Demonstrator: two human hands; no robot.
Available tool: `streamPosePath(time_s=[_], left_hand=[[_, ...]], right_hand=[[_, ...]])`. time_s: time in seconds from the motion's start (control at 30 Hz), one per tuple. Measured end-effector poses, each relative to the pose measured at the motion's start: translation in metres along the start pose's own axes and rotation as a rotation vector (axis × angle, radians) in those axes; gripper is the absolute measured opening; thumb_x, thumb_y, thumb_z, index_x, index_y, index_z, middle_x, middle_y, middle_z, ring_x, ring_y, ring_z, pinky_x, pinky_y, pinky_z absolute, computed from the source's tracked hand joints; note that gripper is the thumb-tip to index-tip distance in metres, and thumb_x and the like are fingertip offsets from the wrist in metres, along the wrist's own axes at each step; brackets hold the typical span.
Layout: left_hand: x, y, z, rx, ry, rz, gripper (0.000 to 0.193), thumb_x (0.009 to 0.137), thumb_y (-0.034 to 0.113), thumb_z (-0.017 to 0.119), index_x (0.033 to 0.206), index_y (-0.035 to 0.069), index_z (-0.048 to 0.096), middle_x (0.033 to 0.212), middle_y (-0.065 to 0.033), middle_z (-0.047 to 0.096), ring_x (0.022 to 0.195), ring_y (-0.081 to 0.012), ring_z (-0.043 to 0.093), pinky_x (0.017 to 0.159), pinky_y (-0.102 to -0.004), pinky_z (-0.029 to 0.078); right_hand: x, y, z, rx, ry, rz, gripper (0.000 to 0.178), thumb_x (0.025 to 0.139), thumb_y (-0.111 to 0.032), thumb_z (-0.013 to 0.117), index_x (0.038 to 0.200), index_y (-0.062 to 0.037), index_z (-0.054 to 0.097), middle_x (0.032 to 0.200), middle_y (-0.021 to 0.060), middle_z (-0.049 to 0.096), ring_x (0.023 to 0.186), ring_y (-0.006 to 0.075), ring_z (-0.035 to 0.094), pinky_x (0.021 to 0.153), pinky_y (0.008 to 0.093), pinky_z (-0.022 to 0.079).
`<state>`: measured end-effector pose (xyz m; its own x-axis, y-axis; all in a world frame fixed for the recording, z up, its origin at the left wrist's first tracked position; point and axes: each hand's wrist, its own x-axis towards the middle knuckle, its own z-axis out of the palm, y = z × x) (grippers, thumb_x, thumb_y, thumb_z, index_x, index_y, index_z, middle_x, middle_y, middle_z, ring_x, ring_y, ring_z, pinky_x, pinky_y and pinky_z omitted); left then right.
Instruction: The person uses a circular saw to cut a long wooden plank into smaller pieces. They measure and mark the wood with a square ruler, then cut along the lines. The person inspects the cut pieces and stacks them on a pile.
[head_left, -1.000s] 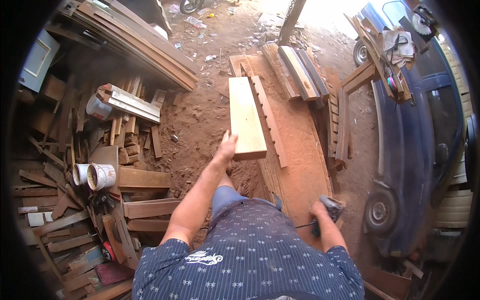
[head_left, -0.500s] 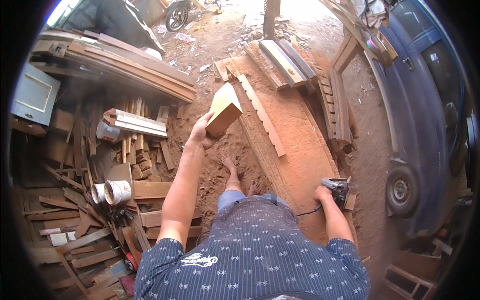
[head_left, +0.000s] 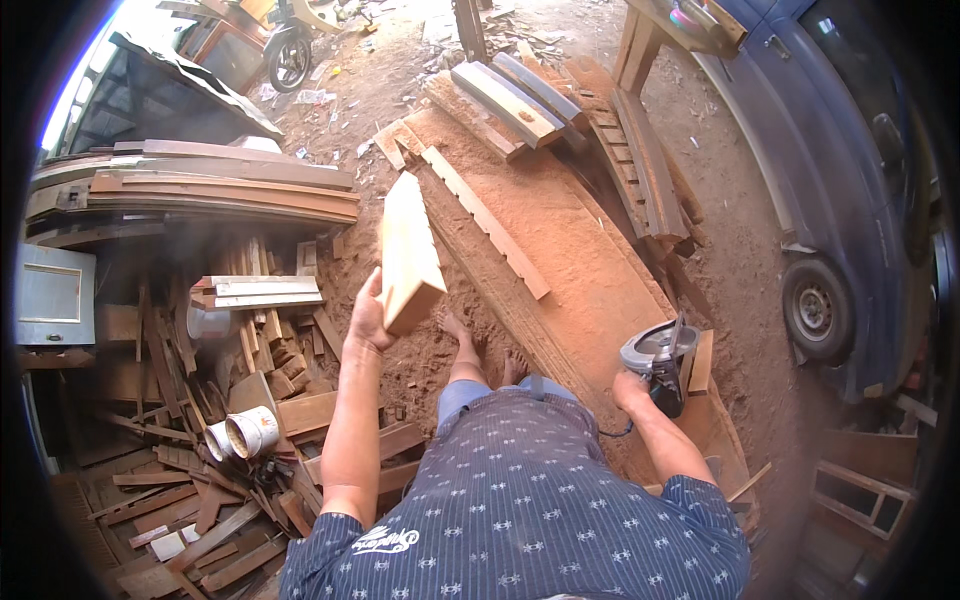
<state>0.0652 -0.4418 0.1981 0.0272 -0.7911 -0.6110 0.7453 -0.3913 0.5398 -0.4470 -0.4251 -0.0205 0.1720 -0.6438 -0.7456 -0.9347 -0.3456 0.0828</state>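
My left hand grips the near end of a short pale wooden board, lifted off the ground and tilted on edge above the sawdust. My right hand rests on the handle of a circular saw that sits on the near end of a long, sawdust-covered plank. A notched wooden strip lies along that plank. My bare foot stands in the sawdust just right of the lifted board.
A heap of wood offcuts with two white buckets fills the left. Curved boards are stacked behind it. Grooved timbers lie at the far end. A dark blue vehicle with a wheel stands on the right. A motorbike is parked far back.
My left hand has picked the pale board up from the long plank and swung it left, turning it on edge. My right hand stays at the saw.
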Motion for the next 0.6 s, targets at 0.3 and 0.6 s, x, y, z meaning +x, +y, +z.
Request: streamPosePath(time_s=[0.3,0.6], left_hand=[[-0.033,-0.08,-0.027,-0.066,0.063,-0.007,0.06,0.103,0.045,0.049,0.141,-0.001,0.047,0.125,-0.0156,0.065,0.104,-0.0266,0.069,0.087,-0.0408,0.059],[-0.075,-0.096,-0.016,-0.291,-0.036,-0.134,0.063,0.097,0.06,0.051,0.127,0.005,0.055,0.096,-0.0151,0.068,0.081,-0.0252,0.071,0.066,-0.0392,0.061]], right_hand=[[-0.052,-0.082,-0.127,0.338,-0.022,-0.179,0.053,0.085,-0.028,0.066,0.127,0.0043,0.06,0.111,0.0298,0.067,0.104,0.0438,0.067,0.093,0.0513,0.052],[0.146,-0.178,-0.159,0.512,0.546,-0.146,0.09,0.083,-0.022,0.074,0.154,-0.0015,0.023,0.142,0.0292,0.044,0.133,0.046,0.043,0.109,0.0482,0.04]])
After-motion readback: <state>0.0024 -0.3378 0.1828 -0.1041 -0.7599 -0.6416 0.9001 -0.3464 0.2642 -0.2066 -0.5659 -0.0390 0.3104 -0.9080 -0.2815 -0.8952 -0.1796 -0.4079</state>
